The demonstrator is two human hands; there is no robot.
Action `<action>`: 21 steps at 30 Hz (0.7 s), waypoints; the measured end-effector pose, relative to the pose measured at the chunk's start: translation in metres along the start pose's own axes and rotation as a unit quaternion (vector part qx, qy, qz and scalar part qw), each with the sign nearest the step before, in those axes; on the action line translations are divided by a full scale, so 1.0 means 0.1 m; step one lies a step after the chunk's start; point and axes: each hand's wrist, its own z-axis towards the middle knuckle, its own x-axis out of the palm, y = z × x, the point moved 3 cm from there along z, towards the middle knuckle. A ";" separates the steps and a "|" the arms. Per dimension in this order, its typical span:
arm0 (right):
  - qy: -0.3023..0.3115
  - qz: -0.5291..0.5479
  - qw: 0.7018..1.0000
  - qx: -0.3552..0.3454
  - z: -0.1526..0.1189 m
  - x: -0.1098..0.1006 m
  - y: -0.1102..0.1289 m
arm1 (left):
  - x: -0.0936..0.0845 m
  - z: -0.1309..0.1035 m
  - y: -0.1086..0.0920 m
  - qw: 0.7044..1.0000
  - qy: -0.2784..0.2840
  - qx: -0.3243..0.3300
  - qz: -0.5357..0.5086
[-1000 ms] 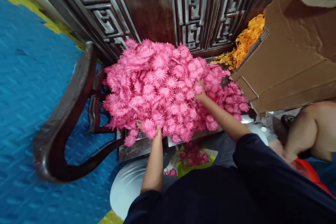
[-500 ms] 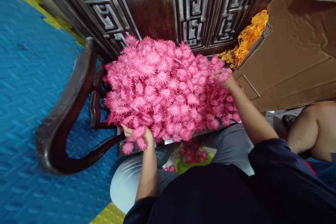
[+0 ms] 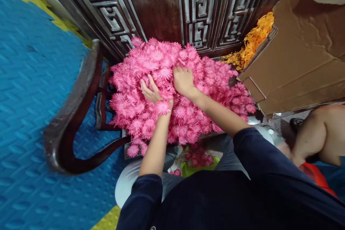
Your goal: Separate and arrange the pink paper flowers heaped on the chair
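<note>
A big heap of pink daisy-like flower heads (image 3: pixel 185 115), apparently artificial, covers the seat of a dark wooden chair. My left hand (image 3: pixel 154 95) is pushed into the middle of the heap with its fingers spread, and flower heads lie against its palm side. One pink flower head (image 3: pixel 162 107) rests over that wrist. Just to the right, my right hand (image 3: pixel 183 79) lies on the heap, back up, its fingers curled down among the flowers. Its fingertips are hidden, so what it grips, if anything, cannot be made out.
The chair's curved armrest (image 3: pixel 61 133) rises on the left. A carved wooden backrest (image 3: pixel 156 10) stands behind. To the right are a cardboard sheet (image 3: pixel 293 54) and orange frilly material (image 3: pixel 258 36). Below, a green container (image 3: pixel 188 169) holds darker pink flowers. Another person's bare leg (image 3: pixel 315 133) is at right.
Both hands have moved from the heap's two sides to its middle, close together. The flowers at the right end have spread out, and a darker gap shows there.
</note>
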 end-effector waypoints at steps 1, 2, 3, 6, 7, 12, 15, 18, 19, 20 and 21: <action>-0.004 -0.006 1.000 0.001 0.05 -0.04 0.04 | -0.03 0.08 -0.03 1.000 -0.017 -0.007 0.002; -0.011 -0.006 1.000 0.000 0.12 -0.07 0.07 | -0.07 0.16 -0.06 0.999 -0.036 -0.011 0.001; -0.024 0.000 1.000 -0.003 0.20 -0.10 0.07 | -0.11 0.24 -0.10 0.999 -0.033 -0.002 -0.002; -0.084 0.043 0.995 -0.032 0.46 -0.18 0.05 | -0.28 0.52 -0.17 0.999 -0.038 0.003 -0.016; -0.100 0.061 0.992 -0.044 0.53 -0.20 0.02 | -0.34 0.62 -0.20 0.999 -0.046 0.023 -0.019; -0.114 0.115 0.986 -0.026 0.44 -0.33 -0.50 | -0.64 0.94 -0.30 0.991 -0.069 0.109 0.037; -0.091 0.129 0.983 0.090 0.09 -0.30 -1.16 | -0.60 0.95 -0.36 0.970 0.097 0.210 0.072; -0.033 0.145 0.975 0.166 -0.19 -0.07 -1.70 | -0.46 0.92 -0.41 0.935 0.194 0.273 0.117; -0.018 0.155 0.972 0.175 -0.23 0.04 -1.80 | -0.40 0.92 -0.43 0.925 0.208 0.287 0.134; 0.000 0.173 0.968 0.181 -0.26 0.15 -1.85 | -0.36 0.94 -0.45 0.919 0.219 0.295 0.142; 0.014 0.200 0.961 0.190 -0.26 0.27 -1.86 | -0.32 0.97 -0.47 0.917 0.229 0.296 0.138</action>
